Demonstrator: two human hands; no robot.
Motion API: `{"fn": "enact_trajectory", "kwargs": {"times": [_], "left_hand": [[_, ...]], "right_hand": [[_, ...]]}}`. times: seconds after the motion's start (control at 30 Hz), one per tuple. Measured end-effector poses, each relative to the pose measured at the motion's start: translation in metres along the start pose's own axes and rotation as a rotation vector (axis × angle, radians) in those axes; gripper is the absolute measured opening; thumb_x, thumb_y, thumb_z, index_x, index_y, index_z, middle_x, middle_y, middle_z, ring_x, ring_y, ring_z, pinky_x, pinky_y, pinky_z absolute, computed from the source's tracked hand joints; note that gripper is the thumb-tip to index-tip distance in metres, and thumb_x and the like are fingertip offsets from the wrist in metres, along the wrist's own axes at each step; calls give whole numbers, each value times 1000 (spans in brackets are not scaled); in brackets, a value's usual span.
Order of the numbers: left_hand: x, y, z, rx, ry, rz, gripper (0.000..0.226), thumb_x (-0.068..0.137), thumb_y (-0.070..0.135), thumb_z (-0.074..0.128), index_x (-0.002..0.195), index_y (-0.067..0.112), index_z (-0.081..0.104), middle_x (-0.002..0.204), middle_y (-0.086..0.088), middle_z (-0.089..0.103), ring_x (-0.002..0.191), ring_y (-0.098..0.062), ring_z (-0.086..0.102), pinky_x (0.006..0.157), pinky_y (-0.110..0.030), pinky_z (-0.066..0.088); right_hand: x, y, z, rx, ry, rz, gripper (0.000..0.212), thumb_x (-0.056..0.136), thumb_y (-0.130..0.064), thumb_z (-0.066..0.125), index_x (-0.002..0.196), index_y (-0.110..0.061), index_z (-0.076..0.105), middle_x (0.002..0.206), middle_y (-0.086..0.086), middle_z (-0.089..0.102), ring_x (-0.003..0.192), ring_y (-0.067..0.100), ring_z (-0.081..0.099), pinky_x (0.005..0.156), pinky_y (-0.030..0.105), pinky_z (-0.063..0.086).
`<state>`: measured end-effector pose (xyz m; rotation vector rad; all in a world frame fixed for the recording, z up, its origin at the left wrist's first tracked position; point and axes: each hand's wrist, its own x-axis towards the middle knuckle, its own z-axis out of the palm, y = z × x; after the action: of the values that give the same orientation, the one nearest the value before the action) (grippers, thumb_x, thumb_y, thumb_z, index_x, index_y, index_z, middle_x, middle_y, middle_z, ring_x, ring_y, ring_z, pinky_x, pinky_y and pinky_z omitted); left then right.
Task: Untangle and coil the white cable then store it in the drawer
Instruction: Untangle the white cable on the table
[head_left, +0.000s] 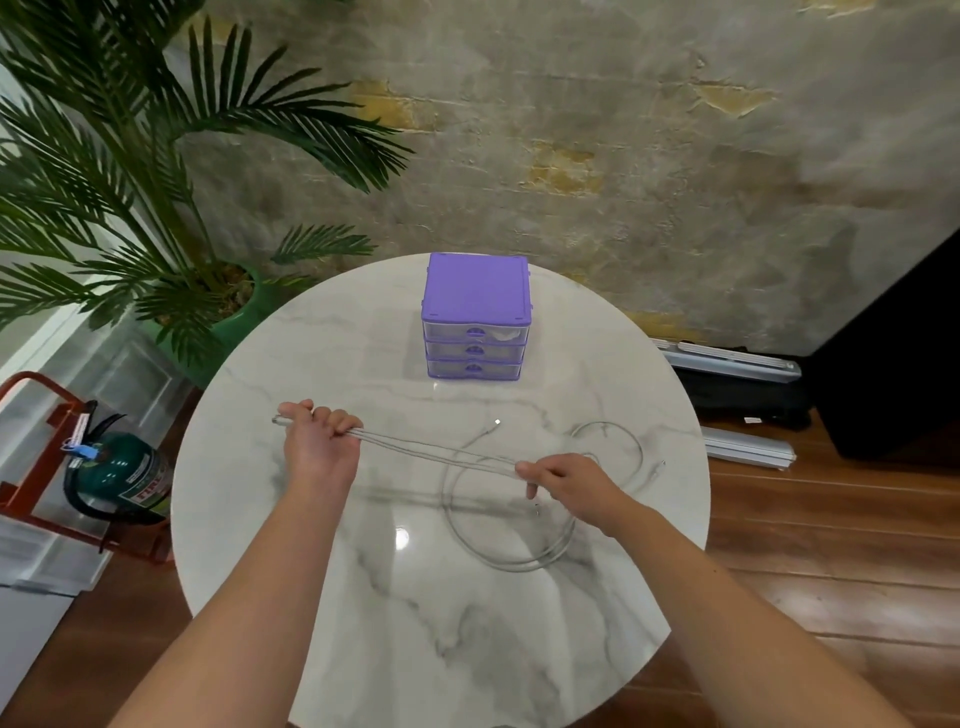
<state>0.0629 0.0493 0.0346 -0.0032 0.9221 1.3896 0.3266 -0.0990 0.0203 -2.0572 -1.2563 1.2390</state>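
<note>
White cable (436, 451) runs as several doubled strands between the two hands above a round marble table (363, 597); how many strands are bunched there is hard to make out, since the thin pale line blends into the grey-veined top. The left hand (319, 441) is curled around the bundle, with a short end sticking out past its fingers. The right hand (563, 480) pinches the strands at their other end. Below and behind the right hand the rest of the cable lies on the table in loose loops, one larger ring near the middle and a smaller one farther right; where they cross under the hand is hidden. One connector tip (497, 422) glints on the table beyond the strands.

One purple drawer unit (475, 317) stands at the far side of the table, with three clear drawers, all closed; something pale shows dimly inside the top one. Off the table sit one potted palm (130, 182), cut off at the left edge, and one green fire extinguisher (122, 475) in a red stand.
</note>
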Motion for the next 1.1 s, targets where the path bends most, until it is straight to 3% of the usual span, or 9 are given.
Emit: {"fn": "enact_trajectory", "kwargs": {"times": [0.17, 0.3, 0.47, 0.6, 0.67, 0.8, 0.87, 0.93, 1.1], "left_hand": [[2, 13, -3, 195, -8, 106, 25, 102, 35, 39, 83, 20, 40, 60, 6, 19, 45, -10, 22, 42, -20, 22], [-10, 17, 9, 634, -78, 249, 24, 102, 37, 37, 90, 21, 47, 57, 8, 24, 47, -8, 23, 43, -21, 22], [-36, -4, 29, 1263, -331, 354, 17, 96, 37, 56, 97, 25, 66, 71, 6, 55, 62, -8, 47, 61, -25, 40], [-47, -41, 25, 1583, -684, 295, 21, 93, 36, 61, 107, 25, 73, 104, 11, 71, 98, -3, 62, 82, -10, 43], [-52, -54, 22, 1659, -778, 216, 23, 91, 38, 64, 111, 29, 72, 106, 17, 68, 102, -1, 62, 82, -5, 41], [-57, -68, 17, 1777, -779, 232, 17, 81, 58, 67, 83, 41, 68, 74, 18, 67, 77, -3, 62, 67, -24, 45], [-55, -70, 18, 1808, -759, 261, 32, 76, 69, 63, 82, 38, 68, 73, 15, 67, 75, -3, 61, 66, -26, 46], [-54, -72, 19, 1811, -776, 265, 51, 69, 81, 54, 90, 37, 71, 85, 16, 72, 84, -3, 65, 77, -31, 52], [-58, -77, 21, 1834, -773, 287, 29, 87, 54, 61, 87, 25, 67, 80, 7, 67, 80, -16, 62, 74, -35, 48]], "right_hand": [[-5, 7, -3, -213, 129, 107, 63, 95, -67, 29, 65, -17, 53, 64, -2, 55, 60, 17, 51, 60, 30, 39], [-1, -4, 4, 67, 142, 68, 44, 101, -48, 35, 78, -19, 59, 95, 2, 64, 88, 22, 55, 73, 30, 38], [4, -29, 4, 150, 117, -22, 33, 102, -30, 42, 81, -14, 62, 93, -4, 57, 92, 14, 49, 72, 17, 35], [7, -42, 8, 144, 89, -64, 33, 103, -29, 42, 86, -12, 65, 89, 0, 56, 81, 15, 48, 66, 19, 34], [6, -47, 9, 132, 83, -89, 34, 103, -30, 41, 86, -12, 64, 79, -4, 54, 69, 11, 45, 59, 20, 32], [5, -51, 9, 150, 88, -112, 33, 104, -29, 39, 89, -11, 62, 87, -2, 60, 80, 10, 52, 68, 16, 37], [1, -53, 7, 165, 81, -115, 33, 104, -30, 39, 85, -12, 60, 79, -6, 55, 75, 9, 49, 67, 17, 36], [-2, -53, 3, 172, 80, -125, 35, 104, -31, 39, 82, -12, 60, 73, -11, 50, 71, 5, 46, 66, 16, 35], [-6, -50, -4, 179, 43, -133, 38, 103, -34, 41, 81, -11, 61, 82, -4, 55, 69, 6, 44, 67, 18, 36]]}}
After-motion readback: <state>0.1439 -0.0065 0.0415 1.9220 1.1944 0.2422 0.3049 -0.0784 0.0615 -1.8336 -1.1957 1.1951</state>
